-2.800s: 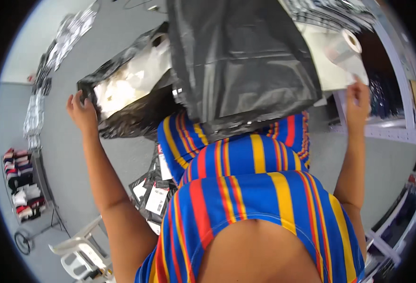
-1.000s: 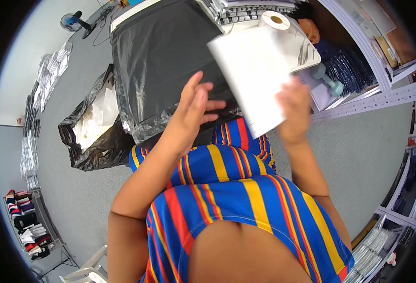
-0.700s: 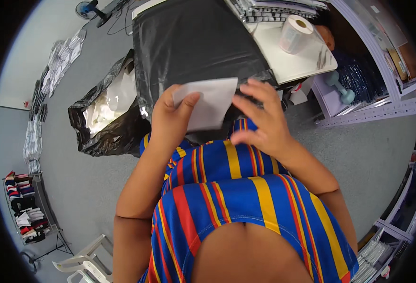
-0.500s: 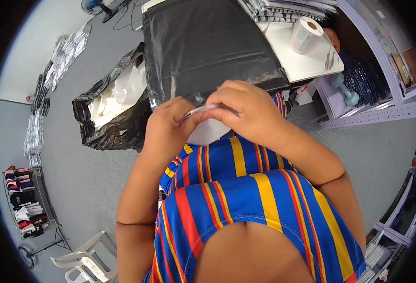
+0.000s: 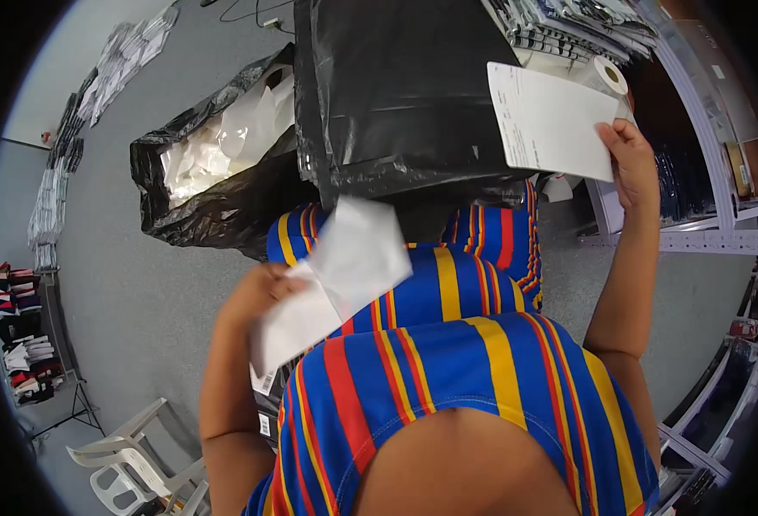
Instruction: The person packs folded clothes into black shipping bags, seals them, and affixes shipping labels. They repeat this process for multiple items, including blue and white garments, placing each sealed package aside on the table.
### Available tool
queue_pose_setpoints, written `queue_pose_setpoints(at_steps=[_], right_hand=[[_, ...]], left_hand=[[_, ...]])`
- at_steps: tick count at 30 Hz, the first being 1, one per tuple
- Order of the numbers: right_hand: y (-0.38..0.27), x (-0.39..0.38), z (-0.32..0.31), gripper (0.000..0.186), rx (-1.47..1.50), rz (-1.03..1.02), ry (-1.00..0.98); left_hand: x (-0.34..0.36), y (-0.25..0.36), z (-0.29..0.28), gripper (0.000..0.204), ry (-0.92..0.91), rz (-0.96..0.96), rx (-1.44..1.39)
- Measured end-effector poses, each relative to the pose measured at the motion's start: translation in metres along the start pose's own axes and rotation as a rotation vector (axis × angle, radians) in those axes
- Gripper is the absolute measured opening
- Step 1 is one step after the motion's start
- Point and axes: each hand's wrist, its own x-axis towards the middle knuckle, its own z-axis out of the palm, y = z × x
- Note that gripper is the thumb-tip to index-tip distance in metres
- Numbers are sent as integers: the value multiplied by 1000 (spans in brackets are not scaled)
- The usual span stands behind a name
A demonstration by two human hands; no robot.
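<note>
My right hand point(image 5: 632, 159) pinches the right end of a white printed label point(image 5: 555, 120), raised over the right side of the table. My left hand point(image 5: 267, 292) is closed on loose white paper point(image 5: 363, 249), low in front of my striped clothing and blurred by motion. The paper has a crease or overlap across it, and I cannot tell whether it is one sheet or two. Ahead of both hands lies a large black plastic mailer point(image 5: 405, 95), flat on the table.
A label roll point(image 5: 609, 77) stands behind the printed label, near stacked packages point(image 5: 559, 30). Left of the table, a black rubbish bag point(image 5: 215, 211) holds white paper scraps. A shelf frame point(image 5: 688, 236) is at right. White plastic chairs point(image 5: 142, 456) stand at lower left.
My hands, which were together on white paper, have parted. The right has swung up and right with the printed label; the left has dropped down and left with the loose paper.
</note>
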Motion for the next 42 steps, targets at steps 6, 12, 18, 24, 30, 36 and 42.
queue_pose_setpoints(at_steps=[6,12,18,24,30,36,42], right_hand=[[32,29,46,16,119,106,-108],[37,25,88,25,-425,-44,-88],[-17,-1,100,51,-945,-178,57],[-55,-59,144,74,-328,-830,-537],[-67,-76,185,74,-204,-898,-639],[-73,-68,187,66,442,-233,-655],[-76,-65,181,66,-91,-620,-588]], left_hand=[[10,-3,34,71,132,345,261],[11,31,34,64,113,785,697],[24,20,39,28,127,802,367],[54,25,36,27,71,1012,-806],[52,44,52,24,221,789,-758],[11,82,49,33,117,477,-1161],[31,66,48,35,135,448,-1063]])
